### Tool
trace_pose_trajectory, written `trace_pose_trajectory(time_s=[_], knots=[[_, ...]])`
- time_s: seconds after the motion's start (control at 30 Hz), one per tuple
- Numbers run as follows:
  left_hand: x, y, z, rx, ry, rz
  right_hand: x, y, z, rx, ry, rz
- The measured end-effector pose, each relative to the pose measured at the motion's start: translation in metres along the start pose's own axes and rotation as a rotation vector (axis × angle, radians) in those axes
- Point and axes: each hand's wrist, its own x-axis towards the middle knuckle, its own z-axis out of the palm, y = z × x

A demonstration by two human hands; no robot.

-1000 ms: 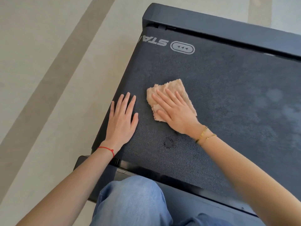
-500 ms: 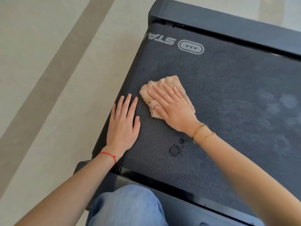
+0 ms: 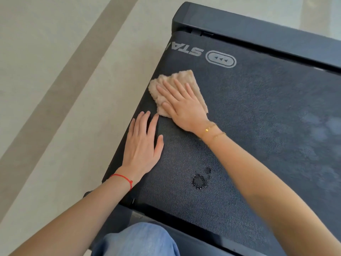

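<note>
wiping treadmill belt (image 3: 258, 111) | right hand (image 3: 181, 106) flat, fingers straight, pressing cloth (image 3: 177, 91) near belt's left edge | left hand (image 3: 143, 145) flat on belt, holding nothing | dark wet spots (image 3: 200, 180) and pale smudges (image 3: 319, 130) remain | judged part done

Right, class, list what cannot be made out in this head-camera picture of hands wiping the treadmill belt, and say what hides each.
Head view:
The printed word on the treadmill belt: its letters run off the belt's left edge; only STA reads.
The middle of the cloth: covered by the right hand.
The belt's right side: cut off by the picture's edge.
The dark spots: wet or stained, cannot tell.
</note>
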Motion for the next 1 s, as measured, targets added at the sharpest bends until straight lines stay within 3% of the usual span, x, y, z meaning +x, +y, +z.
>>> trace_pose_trajectory(time_s=[0.1,0.27,0.43,0.57,0.7,0.83,0.9,1.0], knots=[[0.015,-0.001,0.0,0.006,-0.005,0.03,0.005,0.03,-0.007,-0.015,0.037,0.116],[0.036,0.002,0.004,0.028,-0.034,0.065,0.088,0.077,-0.029,0.019,0.042,0.349],[0.036,-0.002,0.013,0.021,-0.001,0.069,0.143,0.05,-0.027,-0.028,-0.026,0.231],[0.035,-0.005,0.013,-0.013,0.02,0.079,0.107,0.041,-0.019,0.005,-0.002,0.096],[0.035,-0.007,0.014,-0.008,0.02,0.077,0.07,0.103,-0.028,-0.07,0.103,0.333],[0.036,-0.005,0.014,0.001,0.019,0.06,0.046,0.152,-0.041,0.021,0.095,0.585],[0.035,-0.004,0.014,0.005,0.023,0.059,0.04,0.139,-0.037,0.045,0.095,0.566],[0.035,-0.003,0.012,-0.012,0.028,0.072,0.012,0.097,-0.023,0.028,0.086,0.39]])
